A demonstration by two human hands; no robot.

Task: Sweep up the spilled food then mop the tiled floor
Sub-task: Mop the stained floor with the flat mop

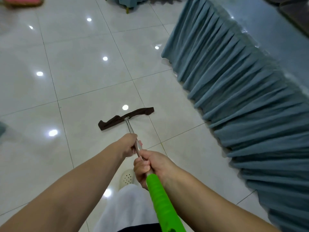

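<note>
Flat mop with dark brown cloth head (125, 118) lying flat on glossy white tiled floor (80, 67), just above frame centre, thin metal shaft (130, 129) running back to bright green plastic grip (161, 203) at 6 o'clock. Left hand (129, 145) wrapped round metal shaft, further down the pole. Right hand (150, 166) clenched round shaft just above green grip, close behind left hand, nearly touching. Pleated teal fabric skirt (242, 97) of long table at 2 to 4 o'clock, hem reaching floor, near right end of mop head but apart from it. Glossy pale tabletop (274, 36) above skirt at 1 o'clock. Teal draped furniture with gold leg (127, 10) at 12 o'clock, far from mop. Pink cushion-like object (21, 0) at 11 o'clock, cut by frame edge. White perforated clog (127, 177) and white trouser leg (127, 208) at 6 o'clock, under the hands. Ceiling light reflections dotted over tiles. No spilled food discernible. No readable writing or brand.
</note>
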